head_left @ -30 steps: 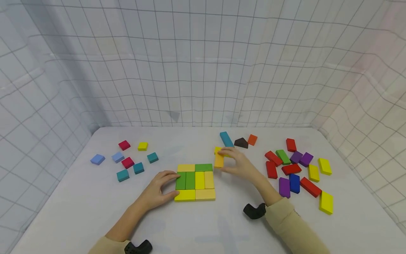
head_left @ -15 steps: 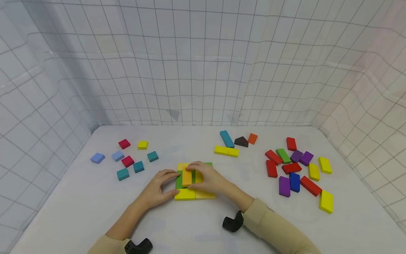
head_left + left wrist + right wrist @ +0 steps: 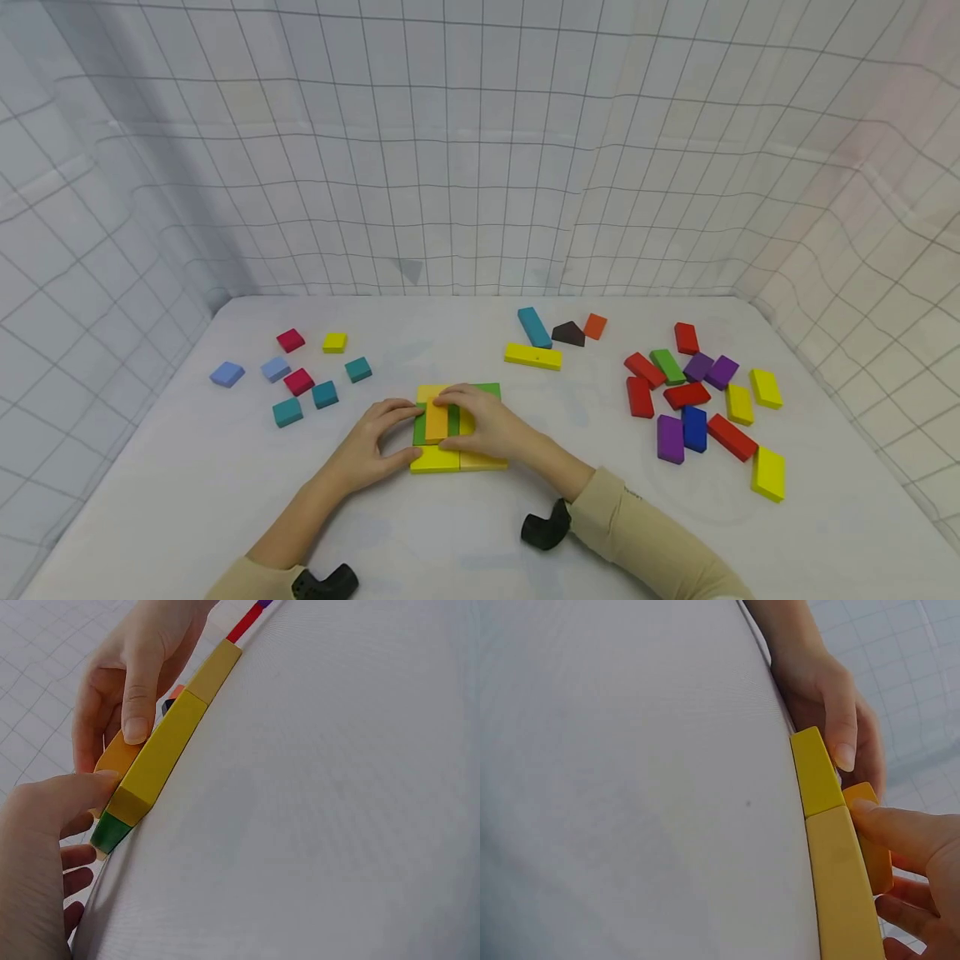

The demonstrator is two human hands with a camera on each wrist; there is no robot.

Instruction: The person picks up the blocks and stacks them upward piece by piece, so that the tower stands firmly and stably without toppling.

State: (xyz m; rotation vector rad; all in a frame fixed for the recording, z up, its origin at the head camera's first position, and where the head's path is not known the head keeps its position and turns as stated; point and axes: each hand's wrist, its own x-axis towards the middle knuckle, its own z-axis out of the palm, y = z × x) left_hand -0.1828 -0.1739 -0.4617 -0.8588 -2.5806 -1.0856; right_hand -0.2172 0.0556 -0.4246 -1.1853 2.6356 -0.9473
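An orange block [image 3: 437, 421] lies lengthwise over the green blocks of a flat, rectangular layout of yellow, tan and green blocks [image 3: 435, 460]. My right hand [image 3: 486, 425] pinches it between thumb and fingers, reaching over the layout's right half and hiding part of it. At the left edge, my left hand [image 3: 375, 442] rests with relaxed, spread fingers and thumb touching the layout's side. In the left wrist view, the left thumb reaches close to the end of the orange block [image 3: 118, 756]; the right wrist view shows the orange block [image 3: 879, 859] standing above the tan front block [image 3: 840, 877].
Behind the layout lie a long yellow block [image 3: 532, 357], a blue block [image 3: 535, 327], a dark brown piece [image 3: 568, 334] and an orange-red one [image 3: 596, 326]. Small teal [image 3: 288, 412], red and light-blue blocks scatter left. Several red [image 3: 732, 437], purple and yellow blocks lie right.
My right hand has carried the orange block leftward from beside the layout onto the green blocks, uncovering the long yellow block behind. My left hand has stayed at the left edge.
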